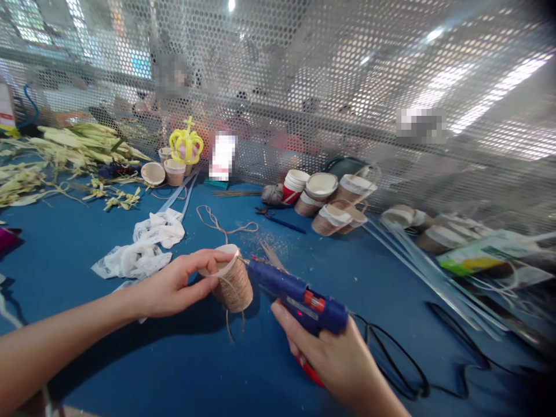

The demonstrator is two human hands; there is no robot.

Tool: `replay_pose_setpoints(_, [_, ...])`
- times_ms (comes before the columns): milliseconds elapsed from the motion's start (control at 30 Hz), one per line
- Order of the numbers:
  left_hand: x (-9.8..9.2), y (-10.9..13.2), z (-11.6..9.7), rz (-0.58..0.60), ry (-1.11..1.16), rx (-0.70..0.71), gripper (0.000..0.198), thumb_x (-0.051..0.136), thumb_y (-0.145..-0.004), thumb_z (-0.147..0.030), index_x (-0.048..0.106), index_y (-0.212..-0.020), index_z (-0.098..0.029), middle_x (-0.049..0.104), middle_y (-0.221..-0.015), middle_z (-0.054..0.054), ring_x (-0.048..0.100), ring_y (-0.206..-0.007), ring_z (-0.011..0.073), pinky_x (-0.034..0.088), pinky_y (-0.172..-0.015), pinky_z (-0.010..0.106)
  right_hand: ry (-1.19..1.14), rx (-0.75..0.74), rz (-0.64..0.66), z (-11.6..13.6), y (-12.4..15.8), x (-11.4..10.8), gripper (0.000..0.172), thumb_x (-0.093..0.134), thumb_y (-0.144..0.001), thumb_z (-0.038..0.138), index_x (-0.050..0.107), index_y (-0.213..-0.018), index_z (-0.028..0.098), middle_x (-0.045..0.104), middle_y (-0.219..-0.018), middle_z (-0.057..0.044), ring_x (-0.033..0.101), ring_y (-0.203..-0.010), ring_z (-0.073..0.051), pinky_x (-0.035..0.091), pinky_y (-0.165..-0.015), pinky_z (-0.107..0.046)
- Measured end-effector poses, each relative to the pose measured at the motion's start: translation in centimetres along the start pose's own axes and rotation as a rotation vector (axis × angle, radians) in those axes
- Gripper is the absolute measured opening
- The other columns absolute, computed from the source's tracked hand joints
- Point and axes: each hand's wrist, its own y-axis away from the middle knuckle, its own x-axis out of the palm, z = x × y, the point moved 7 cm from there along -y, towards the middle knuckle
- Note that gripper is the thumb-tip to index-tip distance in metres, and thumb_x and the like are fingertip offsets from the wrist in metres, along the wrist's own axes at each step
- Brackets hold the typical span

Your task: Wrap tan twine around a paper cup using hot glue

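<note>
My left hand (185, 281) grips a small paper cup (234, 286) wrapped in brown twine, pinching its rim with the fingers inside the mouth. The cup is tilted, its opening turned up and to the left. Loose twine ends hang below it, and a looped length of twine (228, 230) lies behind it. A blue hot glue gun (289, 289) is in my right hand (324, 353), closed around its handle. The gun's metal nozzle meets the cup's rim on the right side. A small red light glows on its body.
Crumpled white lace (152, 243) lies left of the cup. Behind are pliers (280, 220), several wrapped cups (332, 217) and a yellow crown (186, 143). Clear glue sticks (430, 275) and a black cord (395, 353) lie at right. Dried husks (78, 142) sit at far left, before a perforated metal screen (278, 75).
</note>
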Motion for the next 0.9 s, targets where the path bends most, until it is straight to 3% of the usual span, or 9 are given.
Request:
replay_pose_setpoints(67, [0.0,0.0,0.0,-0.004,-0.002,-0.006,0.015,0.039,-0.088,-0.018,0.043,-0.073,-0.017,0.051,-0.125,0.010,0.046,-0.116,0.0186,0.036,-0.095,0.033,-0.022,-0.003,-0.003,0.0,0.0,0.0,0.025,0.060,-0.069,0.041,0.058,-0.079,0.018,0.049,-0.043,0.006,0.043,-0.031,-0.008,0.041,-0.034,-0.020])
replay_pose_setpoints(300, [0.0,-0.1,0.0,0.007,-0.004,-0.017,0.014,0.039,-0.087,-0.017,0.041,-0.073,-0.018,0.049,-0.127,0.011,0.042,-0.121,0.0205,0.033,-0.098,0.037,0.115,-0.104,0.046,0.3,0.3,-0.1,0.023,0.061,-0.071,0.040,0.065,-0.077,0.019,0.046,-0.036,0.006,0.040,-0.028,-0.008,0.032,-0.027,-0.019])
replay_pose_setpoints(467, [0.0,-0.1,0.0,0.003,-0.003,-0.011,0.015,0.039,-0.088,-0.018,0.041,-0.073,-0.018,0.049,-0.129,0.011,0.042,-0.121,0.0202,0.034,-0.098,0.035,0.118,-0.036,0.011,0.2,0.2,-0.2,0.025,0.060,-0.071,0.040,0.065,-0.079,0.018,0.045,-0.035,0.007,0.039,-0.028,-0.008,0.031,-0.026,-0.017])
replay_pose_setpoints(900, [0.0,-0.2,0.1,-0.001,-0.026,0.008,0.017,0.038,-0.090,-0.023,0.042,-0.074,-0.018,0.047,-0.131,0.012,0.041,-0.122,0.0212,0.033,-0.099,0.037,0.146,-0.173,0.089,1.3,0.7,0.3,0.016,0.061,-0.068,0.035,0.058,-0.059,0.022,0.048,-0.041,0.003,0.048,-0.040,-0.012,0.037,-0.032,-0.020])
